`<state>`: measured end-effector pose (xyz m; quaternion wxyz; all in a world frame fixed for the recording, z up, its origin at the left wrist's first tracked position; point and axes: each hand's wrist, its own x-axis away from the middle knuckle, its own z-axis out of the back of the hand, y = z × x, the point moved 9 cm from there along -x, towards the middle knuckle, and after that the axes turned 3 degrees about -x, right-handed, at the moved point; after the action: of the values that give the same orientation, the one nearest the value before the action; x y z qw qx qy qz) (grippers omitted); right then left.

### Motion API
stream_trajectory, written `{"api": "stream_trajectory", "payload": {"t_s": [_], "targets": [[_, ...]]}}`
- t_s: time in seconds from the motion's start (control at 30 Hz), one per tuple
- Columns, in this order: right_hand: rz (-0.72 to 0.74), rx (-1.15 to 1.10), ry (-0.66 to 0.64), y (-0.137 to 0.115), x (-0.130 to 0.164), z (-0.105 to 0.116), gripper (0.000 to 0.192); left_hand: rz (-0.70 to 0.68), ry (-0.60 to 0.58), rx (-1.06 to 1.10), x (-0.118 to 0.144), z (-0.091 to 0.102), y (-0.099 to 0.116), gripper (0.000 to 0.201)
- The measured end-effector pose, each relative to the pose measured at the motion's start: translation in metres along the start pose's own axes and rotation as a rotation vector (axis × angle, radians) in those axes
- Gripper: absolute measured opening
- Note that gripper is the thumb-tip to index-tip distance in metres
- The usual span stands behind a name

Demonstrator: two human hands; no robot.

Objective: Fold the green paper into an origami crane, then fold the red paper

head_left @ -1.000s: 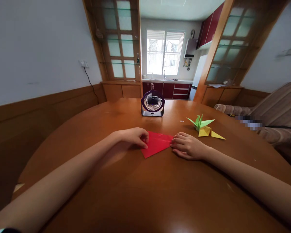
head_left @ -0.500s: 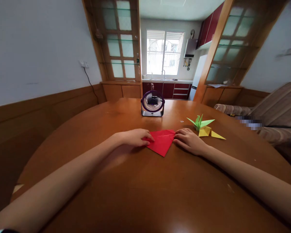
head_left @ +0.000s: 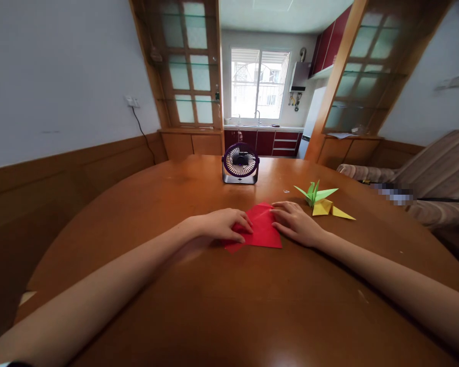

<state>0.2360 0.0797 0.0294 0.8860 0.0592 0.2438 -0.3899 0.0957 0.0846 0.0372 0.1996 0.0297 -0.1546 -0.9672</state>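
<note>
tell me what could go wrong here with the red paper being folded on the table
The small purple desk fan faces the flat red paper sheet; if it is running, a gust could lift the sheet. The left hand and right hand press only its sides, so it may slide on the glossy wooden table, skewing the crease.

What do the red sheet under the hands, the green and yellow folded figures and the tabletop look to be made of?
Flat red folded sheet: thin matte paper, judging by its sharp creases. Green folded crane and yellow folded figure: likely the same kind of paper, with crisp pointed tips. Round brown table: apparently wood or veneer with a glossy finish, showing soft reflections. Left hand and right hand press the sheet flat.
</note>
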Motion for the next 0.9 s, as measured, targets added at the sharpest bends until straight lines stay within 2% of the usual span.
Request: {"api": "stream_trajectory", "payload": {"t_s": [0.13, 0.23, 0.57, 0.8, 0.9], "targets": [[0.146, -0.101, -0.049, -0.037, 0.000, -0.002, 0.029, 0.002, 0.005, -0.020, 0.001, 0.001, 0.001, 0.029], [0.163, -0.198, -0.128, -0.047, 0.001, -0.009, 0.028, -0.016, 0.004, -0.032, 0.003, 0.003, 0.003, 0.027], [0.093, -0.257, -0.072, -0.036, -0.002, -0.007, 0.028, -0.045, 0.059, -0.003, 0.014, 0.007, 0.001, 0.019], [0.064, -0.256, -0.073, -0.033, -0.002, -0.008, 0.029, -0.049, 0.225, 0.039, 0.048, 0.010, -0.007, 0.019], [0.067, -0.258, -0.074, -0.033, -0.002, -0.008, 0.029, -0.029, 0.256, 0.056, 0.055, 0.012, -0.011, 0.020]]}}
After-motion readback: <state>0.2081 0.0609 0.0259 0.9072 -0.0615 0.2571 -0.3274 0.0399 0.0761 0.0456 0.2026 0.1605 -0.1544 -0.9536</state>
